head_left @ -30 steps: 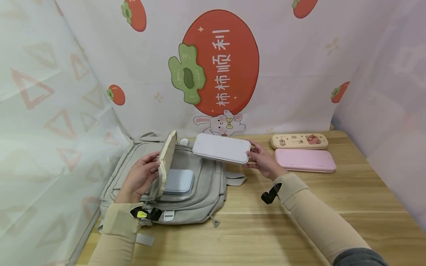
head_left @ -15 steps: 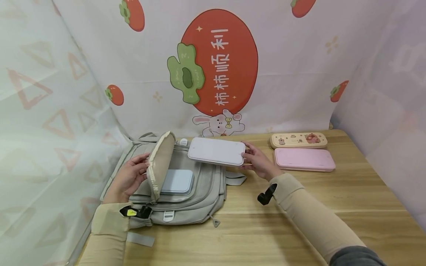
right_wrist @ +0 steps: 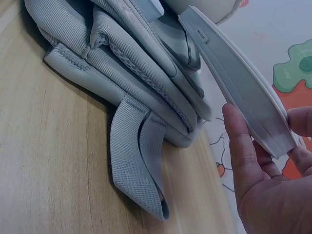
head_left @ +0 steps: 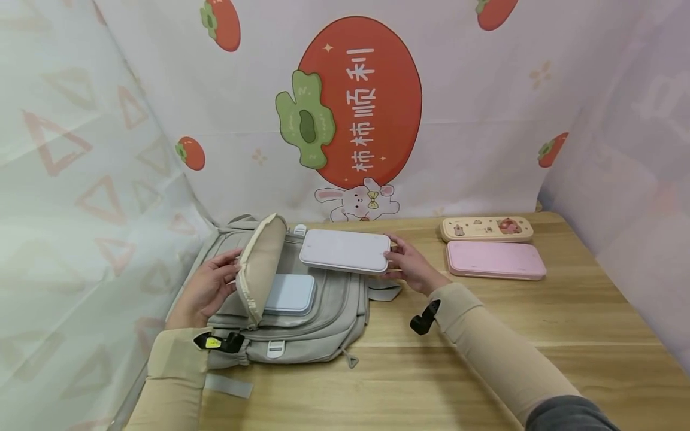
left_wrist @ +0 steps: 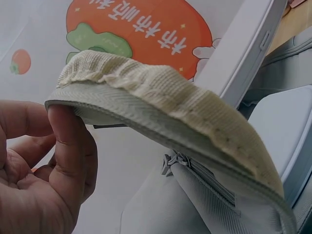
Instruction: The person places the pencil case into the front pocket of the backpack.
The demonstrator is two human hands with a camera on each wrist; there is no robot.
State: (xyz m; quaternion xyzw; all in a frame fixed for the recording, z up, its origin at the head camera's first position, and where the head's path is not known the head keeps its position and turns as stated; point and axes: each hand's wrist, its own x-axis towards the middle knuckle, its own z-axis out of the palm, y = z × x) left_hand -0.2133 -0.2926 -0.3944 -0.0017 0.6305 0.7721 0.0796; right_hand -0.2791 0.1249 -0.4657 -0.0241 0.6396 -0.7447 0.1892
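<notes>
A grey backpack [head_left: 318, 344] lies flat on the wooden table, its front pocket unzipped. My left hand [head_left: 207, 287] pinches the edge of the pocket flap [head_left: 265, 254] and holds it raised; the cream inner seam [left_wrist: 146, 85] shows in the left wrist view. Inside the pocket sits a light blue case [head_left: 291, 292], partly hidden behind the flap. With my right hand [head_left: 412, 263] I grip the right end of a white, rounded rectangular case [head_left: 345, 250], thumb on top and fingers below. This case is over the upper right part of the backpack, with its small side latch [right_wrist: 203, 36] visible.
A pink case [head_left: 496, 260] and a cream case [head_left: 487, 229] with cartoon prints lie at the back right of the wooden table [head_left: 431, 383]. A grey strap [right_wrist: 136, 156] sticks out from the backpack. Printed cloth [head_left: 469, 120] walls in the back and sides.
My right hand has carried the white case left and slightly downward, nearer the open pocket. My left hand has pulled the flap further left, showing more of its inside.
</notes>
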